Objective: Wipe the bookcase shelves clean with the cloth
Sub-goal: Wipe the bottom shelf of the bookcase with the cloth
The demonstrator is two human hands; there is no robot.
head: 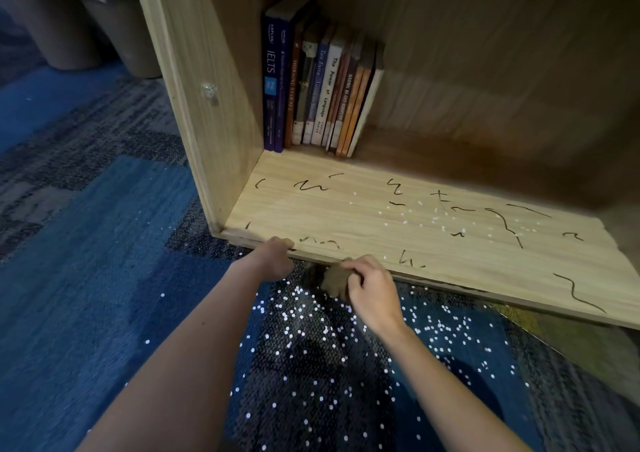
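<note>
At the front lip of the pale wood-grain laminate shelf (pixel 346 216), both hands meet the edge.
The board is smooth, scribbled with dark wavy marks and flecked with tiny white dots (many more lie on the blue-and-grey woven carpet (pixel 86 278) below). The left hand (pixel 275 257) curls its fingers over the lip. The right hand (pixel 372 288) bunches a crumpled brown cloth (pixel 334 280) tight against the same edge, the cloth partly hidden behind the fingers. A row of upright paperback books (pixel 322 84) fills the back left corner. The shelf's right end runs out of frame, and its middle lies open.
</note>
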